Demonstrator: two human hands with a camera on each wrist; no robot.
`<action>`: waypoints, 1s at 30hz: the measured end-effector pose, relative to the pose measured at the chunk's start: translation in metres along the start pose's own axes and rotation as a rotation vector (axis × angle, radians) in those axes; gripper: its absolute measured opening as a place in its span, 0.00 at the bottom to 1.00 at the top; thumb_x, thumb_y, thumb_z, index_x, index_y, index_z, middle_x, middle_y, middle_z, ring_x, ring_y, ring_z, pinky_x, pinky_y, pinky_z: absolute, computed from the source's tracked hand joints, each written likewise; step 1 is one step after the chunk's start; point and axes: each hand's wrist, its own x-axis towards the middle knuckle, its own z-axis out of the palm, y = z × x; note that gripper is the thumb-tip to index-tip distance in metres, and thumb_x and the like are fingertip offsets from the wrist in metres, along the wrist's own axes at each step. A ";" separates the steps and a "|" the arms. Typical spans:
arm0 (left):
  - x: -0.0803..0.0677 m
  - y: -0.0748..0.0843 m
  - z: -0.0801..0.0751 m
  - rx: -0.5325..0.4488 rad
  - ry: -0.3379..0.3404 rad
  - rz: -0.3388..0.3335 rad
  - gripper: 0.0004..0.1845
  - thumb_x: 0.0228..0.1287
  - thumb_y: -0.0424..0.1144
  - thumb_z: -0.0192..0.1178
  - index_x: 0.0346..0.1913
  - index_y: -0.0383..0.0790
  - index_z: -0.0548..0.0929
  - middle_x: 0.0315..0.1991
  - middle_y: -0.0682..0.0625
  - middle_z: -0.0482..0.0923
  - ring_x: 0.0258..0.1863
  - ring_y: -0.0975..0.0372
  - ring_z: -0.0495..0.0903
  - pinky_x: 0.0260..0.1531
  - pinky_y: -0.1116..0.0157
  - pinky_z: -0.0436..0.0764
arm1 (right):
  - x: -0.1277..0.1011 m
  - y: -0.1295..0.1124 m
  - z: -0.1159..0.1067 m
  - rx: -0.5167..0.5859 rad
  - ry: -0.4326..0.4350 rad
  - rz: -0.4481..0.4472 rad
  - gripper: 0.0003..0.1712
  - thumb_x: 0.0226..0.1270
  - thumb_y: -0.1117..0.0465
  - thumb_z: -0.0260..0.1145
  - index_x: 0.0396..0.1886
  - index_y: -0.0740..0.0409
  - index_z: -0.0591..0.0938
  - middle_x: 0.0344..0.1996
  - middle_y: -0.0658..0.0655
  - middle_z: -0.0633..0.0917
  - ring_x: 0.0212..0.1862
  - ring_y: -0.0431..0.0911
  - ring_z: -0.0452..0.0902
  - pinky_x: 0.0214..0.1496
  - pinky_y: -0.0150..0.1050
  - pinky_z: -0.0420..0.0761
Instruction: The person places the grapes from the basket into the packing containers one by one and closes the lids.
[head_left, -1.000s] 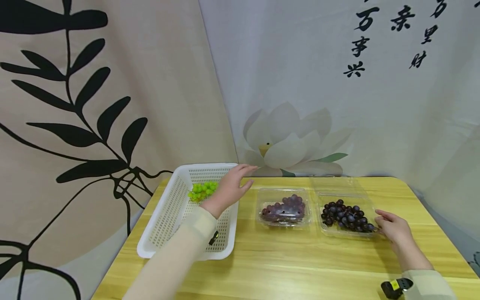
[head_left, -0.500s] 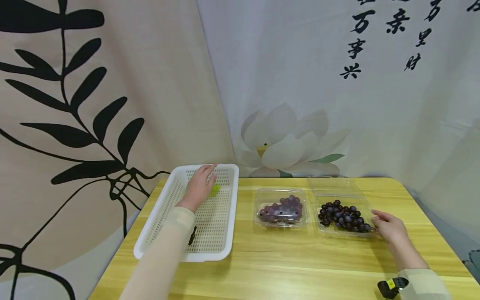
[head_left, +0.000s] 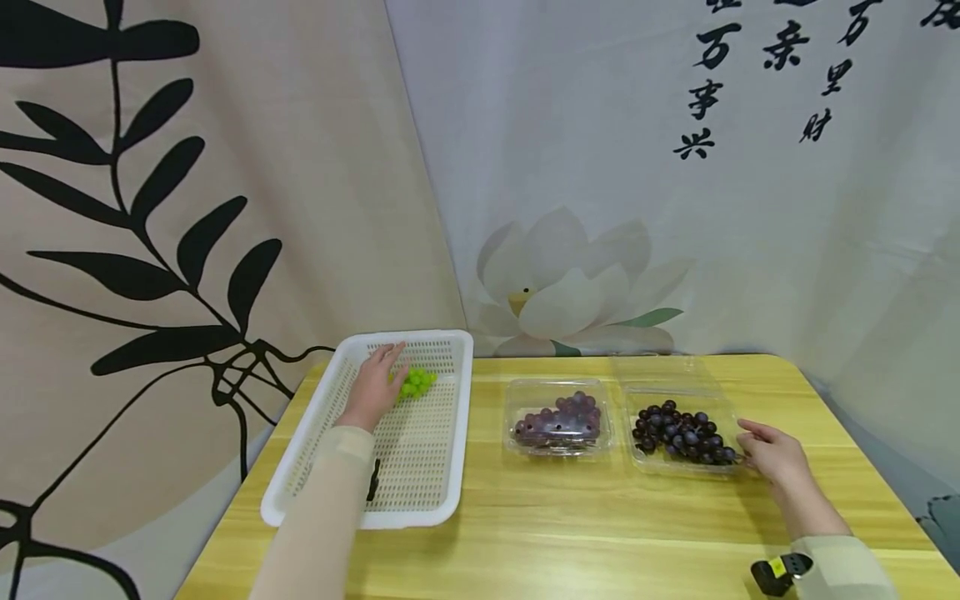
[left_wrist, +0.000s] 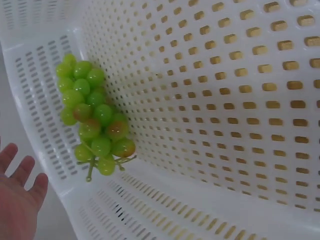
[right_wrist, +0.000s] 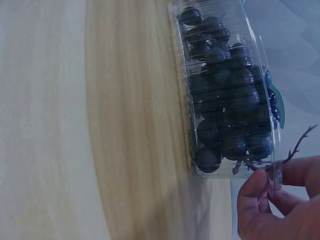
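Nearest, at the counter's (head_left: pixel 570 517) right edge, the right hand (head_left: pixel 772 457) pinches the corner of the clear box (right_wrist: pixel 227 90) of dark grapes (head_left: pixel 682 433), a narrow grip on thin plastic. A second box (head_left: pixel 558 417) of purple grapes sits mid-counter. Farther off, in the white basket (head_left: pixel 450 467) at the left edge, the left hand (head_left: pixel 372 387) hangs with its grip wide and empty beside the green grapes (left_wrist: pixel 95 117). They look soft, light and easily bruised; the stem seems the safest hold.
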 end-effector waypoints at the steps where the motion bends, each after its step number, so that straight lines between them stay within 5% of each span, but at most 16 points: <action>1: -0.001 -0.001 0.001 0.002 -0.007 -0.001 0.29 0.72 0.44 0.51 0.72 0.44 0.59 0.71 0.38 0.57 0.68 0.42 0.58 0.66 0.43 0.60 | 0.001 0.001 0.000 0.000 0.000 0.001 0.29 0.73 0.59 0.51 0.69 0.68 0.62 0.37 0.48 0.76 0.31 0.34 0.73 0.32 0.36 0.81; 15: -0.011 -0.016 0.019 0.069 -0.081 -0.031 0.37 0.65 0.45 0.60 0.72 0.39 0.57 0.72 0.33 0.51 0.68 0.37 0.55 0.66 0.40 0.58 | -0.007 -0.003 -0.002 -0.011 -0.031 -0.001 0.29 0.74 0.61 0.48 0.70 0.70 0.59 0.39 0.52 0.75 0.30 0.31 0.72 0.35 0.33 0.81; 23: -0.017 -0.020 0.023 0.153 -0.268 -0.177 0.51 0.58 0.51 0.65 0.76 0.44 0.43 0.74 0.32 0.37 0.70 0.32 0.41 0.62 0.33 0.55 | -0.005 -0.005 -0.001 -0.026 -0.024 -0.012 0.29 0.74 0.60 0.48 0.69 0.70 0.60 0.46 0.61 0.75 0.32 0.30 0.72 0.35 0.33 0.81; 30: -0.014 -0.026 0.028 0.137 -0.266 -0.232 0.49 0.58 0.50 0.65 0.75 0.45 0.46 0.74 0.31 0.35 0.68 0.31 0.44 0.60 0.34 0.60 | -0.006 -0.006 -0.002 -0.032 -0.020 -0.014 0.29 0.73 0.61 0.49 0.69 0.70 0.61 0.44 0.58 0.76 0.32 0.31 0.72 0.35 0.33 0.81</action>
